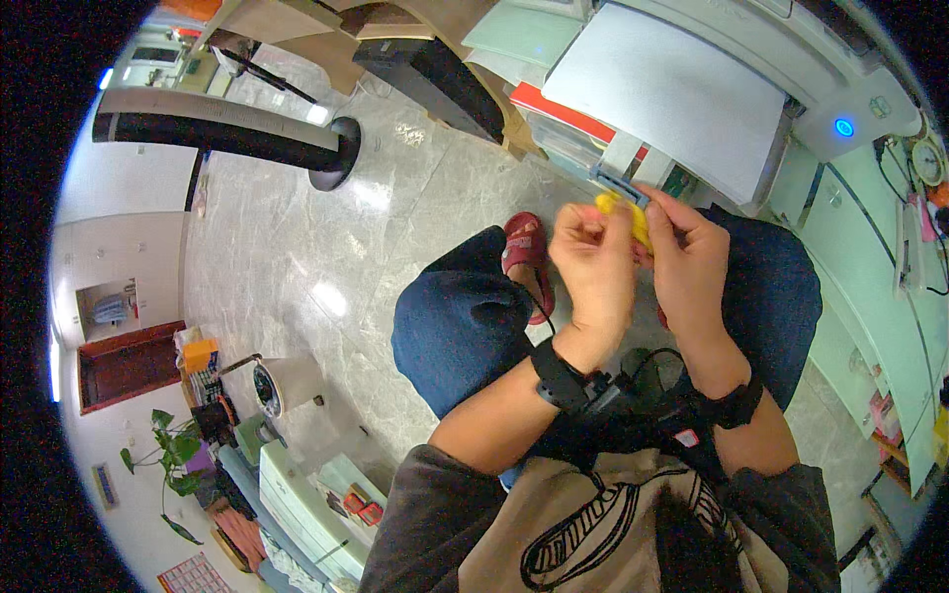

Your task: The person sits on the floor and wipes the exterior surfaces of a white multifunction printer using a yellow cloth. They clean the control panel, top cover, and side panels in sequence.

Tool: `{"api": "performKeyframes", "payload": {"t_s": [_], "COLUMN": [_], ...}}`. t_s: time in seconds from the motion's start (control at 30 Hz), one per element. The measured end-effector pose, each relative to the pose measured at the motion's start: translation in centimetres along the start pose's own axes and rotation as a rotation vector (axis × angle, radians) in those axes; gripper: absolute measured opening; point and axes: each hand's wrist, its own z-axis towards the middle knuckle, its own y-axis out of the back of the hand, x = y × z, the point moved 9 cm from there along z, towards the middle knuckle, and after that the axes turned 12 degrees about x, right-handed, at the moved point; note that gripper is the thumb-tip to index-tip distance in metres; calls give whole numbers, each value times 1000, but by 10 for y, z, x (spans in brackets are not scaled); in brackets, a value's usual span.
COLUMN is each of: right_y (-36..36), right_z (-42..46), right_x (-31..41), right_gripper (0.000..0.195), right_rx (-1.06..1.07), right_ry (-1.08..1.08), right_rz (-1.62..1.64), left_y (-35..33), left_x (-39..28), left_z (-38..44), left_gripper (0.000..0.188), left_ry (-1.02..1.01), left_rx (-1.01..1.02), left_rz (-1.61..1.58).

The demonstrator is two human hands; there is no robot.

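Both of my hands meet above my lap, in front of a white printer (741, 37). My right hand (693, 256) pinches one end of a slim grey plastic piece (617, 183) between thumb and fingers. Against that piece lies a soft-looking yellow item (640, 228), too blurred to name for certain. My left hand (593, 256) is curled, with its thumb and fingers closed on the yellow item. Motion blur softens the left fingertips, and the fingers hide part of both things. White paper (667, 96) lies on the printer's front tray, just beyond my hands.
Below the tray is a red-edged stack (563, 111). A pale green glass desk (852, 222) runs along the right. A black computer tower (437, 81) stands beyond my knees. On the tiled floor are a tower fan (222, 133) and a white bin (293, 385).
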Motion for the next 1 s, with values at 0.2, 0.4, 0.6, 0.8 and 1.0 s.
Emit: {"api": "performKeyframes", "payload": {"t_s": [0.2, 0.4, 0.6, 0.8, 1.0], "right_y": [4, 3, 3, 4, 3], "right_z": [-1, 0, 1, 1, 2], "right_x": [12, 8, 4, 8, 5], "right_gripper": [22, 21, 23, 21, 24], "right_rx": [-15, 12, 0, 9, 83], "right_ry": [-3, -93, -5, -46, -29], "right_rz": [-98, -75, -16, -87, -60], "left_y": [13, 0, 12, -5, 21], "left_x": [-12, 2, -15, -1, -11], "left_z": [20, 1, 18, -1, 24], "left_gripper": [15, 17, 16, 17, 13], "left_ry": [-31, -112, -92, -51, -93], "left_rx": [-65, 63, -65, 92, -19], "left_rz": [-15, 105, 77, 124, 78]}}
